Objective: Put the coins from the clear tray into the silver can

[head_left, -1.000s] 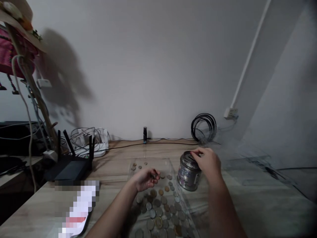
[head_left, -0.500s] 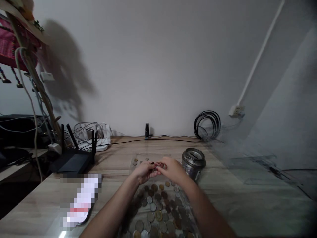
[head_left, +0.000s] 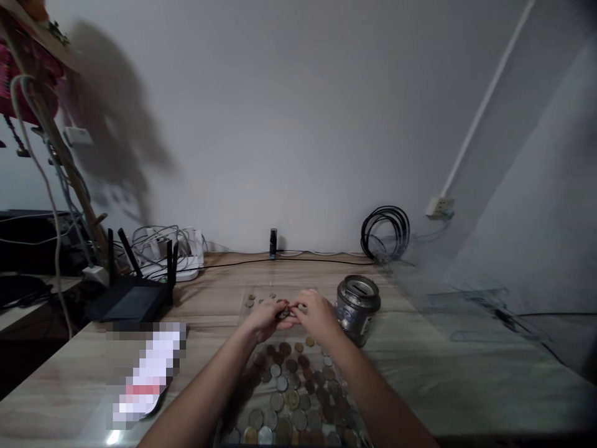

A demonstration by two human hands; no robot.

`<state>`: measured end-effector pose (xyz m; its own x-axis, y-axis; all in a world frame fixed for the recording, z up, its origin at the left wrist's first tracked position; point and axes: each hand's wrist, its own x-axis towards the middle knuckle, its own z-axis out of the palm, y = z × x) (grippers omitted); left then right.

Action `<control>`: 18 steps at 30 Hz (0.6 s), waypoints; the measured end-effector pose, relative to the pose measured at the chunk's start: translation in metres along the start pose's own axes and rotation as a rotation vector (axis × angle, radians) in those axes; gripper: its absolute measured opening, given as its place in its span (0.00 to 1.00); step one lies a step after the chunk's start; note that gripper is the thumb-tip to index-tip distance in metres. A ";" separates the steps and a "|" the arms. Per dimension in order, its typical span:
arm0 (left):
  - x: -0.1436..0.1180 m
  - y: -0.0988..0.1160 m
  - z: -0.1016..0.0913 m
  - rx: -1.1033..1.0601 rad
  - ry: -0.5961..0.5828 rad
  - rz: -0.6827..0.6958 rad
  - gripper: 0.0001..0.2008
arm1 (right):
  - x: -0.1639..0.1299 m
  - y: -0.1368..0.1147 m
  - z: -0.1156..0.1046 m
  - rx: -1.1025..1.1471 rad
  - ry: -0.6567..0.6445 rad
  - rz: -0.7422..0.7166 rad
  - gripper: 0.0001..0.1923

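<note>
Wall (head_left: 298,112): plain and grey, fills the top half of the view.
Table (head_left: 466,386): pale wood, wide, runs from the wall to the near edge.
Black box (head_left: 128,302): flat, with thin sticks pointing up, on the left side of the table.
Clear sheet (head_left: 254,298): lies flat in the middle of the table, under the coins.
Cable ring (head_left: 385,233): black, coiled, leans on the wall at the back right.
White plug strip (head_left: 186,261): at the back left, with lots of wires on top.
Tin (head_left: 357,308): round and silver, stands up straight, slot on top, just right of the hands, not touched.
Left hand (head_left: 265,318): fingers curled in, tips meet the other hand over the far end of the sheet.
Right hand (head_left: 317,314): fingers pressed together, pinches a small coin with the left hand.
Coins (head_left: 291,398): many, silver and brown, spread flat on the sheet, between the two arms and near the bottom edge.
Coin in the fingers (head_left: 284,311): tiny and dark, held up off the sheet where both hands meet; too small to tell which kind.
Small dark bottle (head_left: 273,242): stands by the wall, well behind the hands.
</note>
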<state>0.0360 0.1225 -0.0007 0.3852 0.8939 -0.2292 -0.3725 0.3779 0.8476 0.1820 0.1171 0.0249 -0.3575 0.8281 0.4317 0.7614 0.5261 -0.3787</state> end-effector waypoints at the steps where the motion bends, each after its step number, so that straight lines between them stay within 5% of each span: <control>1: -0.001 0.000 0.000 -0.017 -0.008 -0.008 0.06 | -0.001 -0.002 -0.002 -0.020 0.002 -0.014 0.07; 8: -0.006 0.003 0.003 -0.069 -0.038 -0.031 0.08 | -0.003 -0.004 -0.010 0.020 -0.038 0.038 0.05; 11: -0.006 0.005 0.003 -0.070 -0.009 -0.026 0.09 | -0.003 0.011 -0.035 0.045 0.298 0.018 0.07; 14: -0.005 0.005 0.002 0.001 0.031 -0.060 0.13 | -0.005 0.044 -0.072 0.004 0.601 0.180 0.09; 18: -0.004 0.004 0.003 0.153 -0.006 -0.073 0.16 | -0.004 0.087 -0.096 -0.006 0.400 0.416 0.08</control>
<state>0.0354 0.1194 0.0055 0.4116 0.8638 -0.2905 -0.2109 0.4004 0.8918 0.3013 0.1412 0.0689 0.2037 0.8269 0.5241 0.7978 0.1701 -0.5784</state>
